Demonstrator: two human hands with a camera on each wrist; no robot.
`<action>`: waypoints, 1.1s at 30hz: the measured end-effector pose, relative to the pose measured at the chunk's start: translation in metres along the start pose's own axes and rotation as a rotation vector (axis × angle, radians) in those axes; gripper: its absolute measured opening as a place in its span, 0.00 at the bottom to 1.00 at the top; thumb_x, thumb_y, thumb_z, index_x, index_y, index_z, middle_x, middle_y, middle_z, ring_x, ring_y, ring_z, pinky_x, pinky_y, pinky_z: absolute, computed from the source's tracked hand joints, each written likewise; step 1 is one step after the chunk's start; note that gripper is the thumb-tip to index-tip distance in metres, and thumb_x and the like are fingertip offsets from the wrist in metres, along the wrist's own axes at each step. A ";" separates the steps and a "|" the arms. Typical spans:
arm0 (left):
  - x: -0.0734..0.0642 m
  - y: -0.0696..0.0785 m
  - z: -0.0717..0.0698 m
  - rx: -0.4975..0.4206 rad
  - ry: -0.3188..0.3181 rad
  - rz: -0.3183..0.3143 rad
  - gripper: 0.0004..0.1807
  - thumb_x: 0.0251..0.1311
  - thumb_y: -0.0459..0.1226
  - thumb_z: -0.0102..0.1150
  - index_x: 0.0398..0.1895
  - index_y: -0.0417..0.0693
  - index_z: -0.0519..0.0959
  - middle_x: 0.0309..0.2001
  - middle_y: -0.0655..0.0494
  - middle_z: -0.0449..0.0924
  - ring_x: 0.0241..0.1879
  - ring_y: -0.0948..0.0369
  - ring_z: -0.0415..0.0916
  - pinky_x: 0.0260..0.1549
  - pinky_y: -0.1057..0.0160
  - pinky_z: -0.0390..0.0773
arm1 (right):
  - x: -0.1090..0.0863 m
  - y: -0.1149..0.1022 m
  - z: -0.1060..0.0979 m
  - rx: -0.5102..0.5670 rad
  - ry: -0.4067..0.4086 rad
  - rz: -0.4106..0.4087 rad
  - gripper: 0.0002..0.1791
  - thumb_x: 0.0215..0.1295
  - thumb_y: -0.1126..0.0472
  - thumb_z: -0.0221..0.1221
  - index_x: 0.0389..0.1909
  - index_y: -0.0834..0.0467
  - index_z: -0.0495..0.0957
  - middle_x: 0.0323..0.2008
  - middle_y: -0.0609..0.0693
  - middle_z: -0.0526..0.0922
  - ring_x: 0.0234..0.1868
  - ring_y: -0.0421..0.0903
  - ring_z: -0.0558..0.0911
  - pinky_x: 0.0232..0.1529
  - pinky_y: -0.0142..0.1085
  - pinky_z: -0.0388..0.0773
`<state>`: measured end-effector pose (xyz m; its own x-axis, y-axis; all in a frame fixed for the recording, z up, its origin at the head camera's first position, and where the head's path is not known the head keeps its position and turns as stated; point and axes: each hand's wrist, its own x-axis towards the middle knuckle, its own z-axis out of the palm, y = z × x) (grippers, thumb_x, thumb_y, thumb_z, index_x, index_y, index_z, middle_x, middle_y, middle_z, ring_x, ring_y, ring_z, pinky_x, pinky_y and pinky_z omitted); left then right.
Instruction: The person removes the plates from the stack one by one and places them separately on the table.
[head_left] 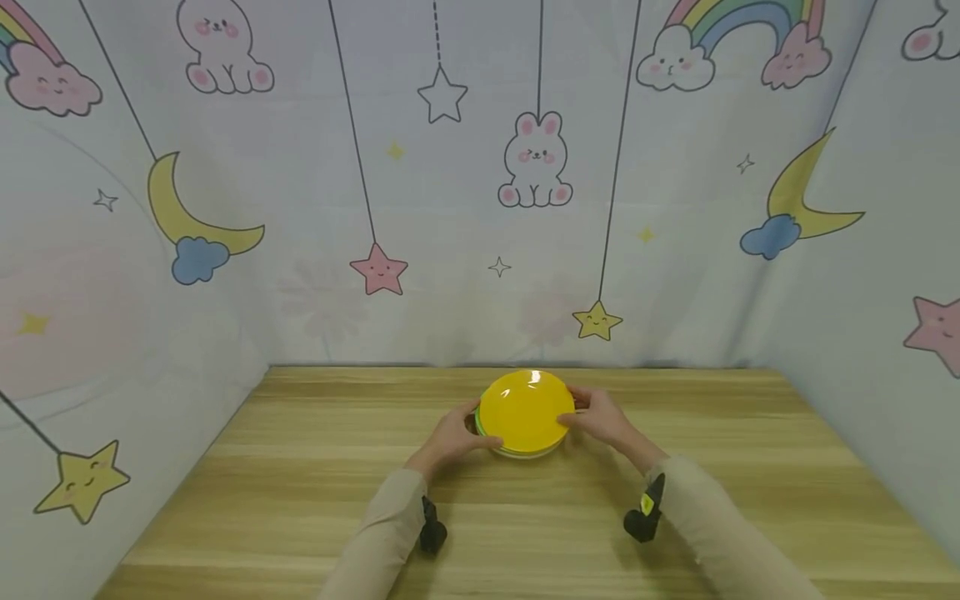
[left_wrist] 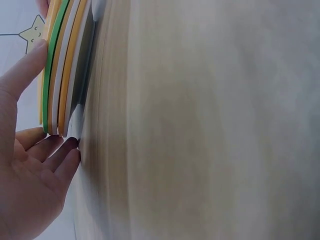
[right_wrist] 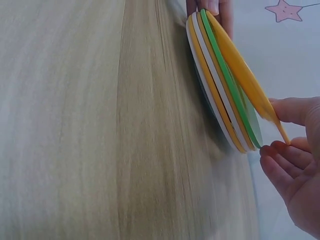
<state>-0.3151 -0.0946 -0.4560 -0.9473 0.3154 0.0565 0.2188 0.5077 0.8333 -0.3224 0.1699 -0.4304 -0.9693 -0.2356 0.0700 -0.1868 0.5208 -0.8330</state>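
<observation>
Between the two hands is a stack of round plates, topped by a yellow plate [head_left: 525,412]. Beneath it come a green plate [right_wrist: 227,72] and several white and orange-yellow ones, seen edge-on in both wrist views. My right hand [head_left: 600,415] pinches the yellow plate's right edge, thumb above and fingertips below. That edge is tilted up, leaving a wedge-shaped gap over the green plate in the right wrist view. On the other side, my left hand [head_left: 453,437] holds the stack, its thumb at the upper rims and its fingers at the lower edge.
The stack is over the far middle of a wood-grain table [head_left: 300,483]. Behind the table and along both sides hangs a pale cloth [head_left: 450,208] printed with stars, moons and rabbits. Each sleeved wrist carries a small black device [head_left: 431,527].
</observation>
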 end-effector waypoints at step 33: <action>0.001 -0.001 0.001 -0.031 -0.007 -0.055 0.50 0.41 0.49 0.70 0.67 0.42 0.57 0.64 0.46 0.62 0.64 0.51 0.57 0.63 0.49 0.56 | -0.005 -0.006 -0.005 0.312 0.065 0.128 0.30 0.57 0.71 0.56 0.62 0.69 0.61 0.59 0.68 0.65 0.42 0.48 0.80 0.43 0.42 0.79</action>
<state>-0.3156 -0.0941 -0.4576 -0.9558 0.2939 0.0065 0.1594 0.4994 0.8516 -0.3170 0.1717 -0.4229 -0.9918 -0.1264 -0.0190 -0.0153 0.2644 -0.9643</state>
